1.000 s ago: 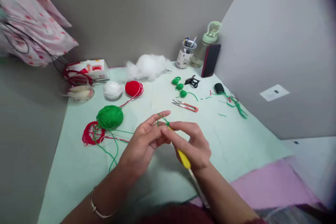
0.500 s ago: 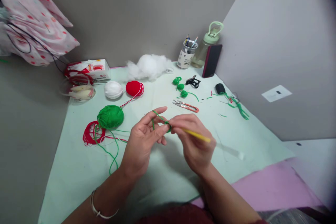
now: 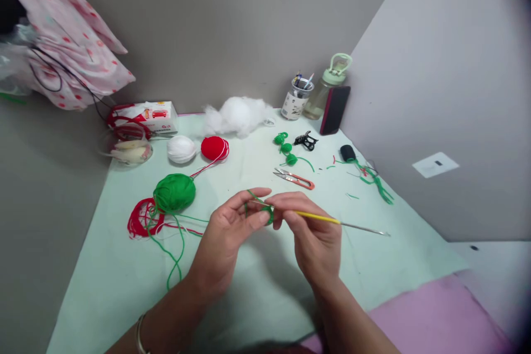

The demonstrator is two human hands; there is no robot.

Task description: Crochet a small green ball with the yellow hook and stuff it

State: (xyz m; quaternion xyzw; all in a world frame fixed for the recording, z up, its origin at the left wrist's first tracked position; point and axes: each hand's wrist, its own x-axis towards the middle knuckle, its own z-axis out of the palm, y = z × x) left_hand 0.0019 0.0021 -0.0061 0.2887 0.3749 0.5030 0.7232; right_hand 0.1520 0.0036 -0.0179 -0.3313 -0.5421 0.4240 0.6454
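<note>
Between the thumb and fingers of my left hand (image 3: 230, 232) is pinched a small green crochet piece (image 3: 270, 214), with green yarn passing over the raised index finger. My right hand (image 3: 317, 238) is closed around a crochet hook (image 3: 317, 217) with a yellow grip and metal ends. One metal end of the hook reaches across to the left fingers at the green piece; the other points right. The piece is mostly covered by fingertips. A green yarn ball (image 3: 174, 192) lies left of my hands, its loose strands trailing on the table.
Behind my hands lie orange-handled thread snips (image 3: 295, 178), small green crocheted balls (image 3: 286, 147) and a black claw clip (image 3: 306, 140). White stuffing (image 3: 239, 116), a red yarn ball (image 3: 214, 148) and a white yarn ball (image 3: 181, 149) sit farther back. A phone (image 3: 335, 110) leans against a bottle (image 3: 319, 94).
The camera view has tilted slightly, so the scene sits lower. The hook has turned to a flatter angle, its left metal end now showing across the left fingers. Both hands keep their holds.
</note>
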